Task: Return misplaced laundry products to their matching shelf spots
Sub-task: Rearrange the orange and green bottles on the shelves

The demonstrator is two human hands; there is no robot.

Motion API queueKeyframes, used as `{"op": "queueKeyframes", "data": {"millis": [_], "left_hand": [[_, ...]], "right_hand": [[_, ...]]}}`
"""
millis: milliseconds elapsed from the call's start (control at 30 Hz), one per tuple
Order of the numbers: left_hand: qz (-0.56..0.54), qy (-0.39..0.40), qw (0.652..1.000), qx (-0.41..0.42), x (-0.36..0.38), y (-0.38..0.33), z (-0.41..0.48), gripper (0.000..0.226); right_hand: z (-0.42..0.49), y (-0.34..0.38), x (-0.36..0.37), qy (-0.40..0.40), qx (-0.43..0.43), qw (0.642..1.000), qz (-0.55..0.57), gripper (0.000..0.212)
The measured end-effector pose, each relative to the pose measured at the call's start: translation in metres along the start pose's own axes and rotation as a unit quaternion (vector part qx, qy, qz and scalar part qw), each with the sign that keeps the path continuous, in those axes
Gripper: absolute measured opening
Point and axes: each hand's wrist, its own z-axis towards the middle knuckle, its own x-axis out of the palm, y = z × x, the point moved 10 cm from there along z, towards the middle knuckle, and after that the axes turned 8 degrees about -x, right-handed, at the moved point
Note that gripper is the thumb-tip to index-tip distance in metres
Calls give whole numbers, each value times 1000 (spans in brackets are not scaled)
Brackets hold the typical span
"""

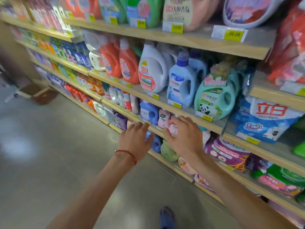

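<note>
Left hand (pixel 134 142) fingers (pixel 140 128) released, right hand (pixel 184 139) fingers (pixel 181 120) grasping pink bottle (pixel 173 129), wooden shelf (pixel 118 109), grey floor (pixel 57 146)

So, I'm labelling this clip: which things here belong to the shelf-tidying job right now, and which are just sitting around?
In the job: right hand, gripping a small pink bottle; left hand, holding nothing.
Just there: teal panda jug, white jug, orange jug, blue powder bag.
</note>
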Motion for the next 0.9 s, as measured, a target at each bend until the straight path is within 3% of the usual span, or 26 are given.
{"op": "queueKeyframes", "data": {"millis": [433, 900], "left_hand": [[-15, -10, 1000, -20, 0, 129, 205, 44], [-66, -1, 991, 119, -19, 270, 382, 43]], "right_hand": [[206, 52, 131, 33, -34, 997, 54, 22], [341, 144, 217, -67, 70, 995, -1, 16]]}}
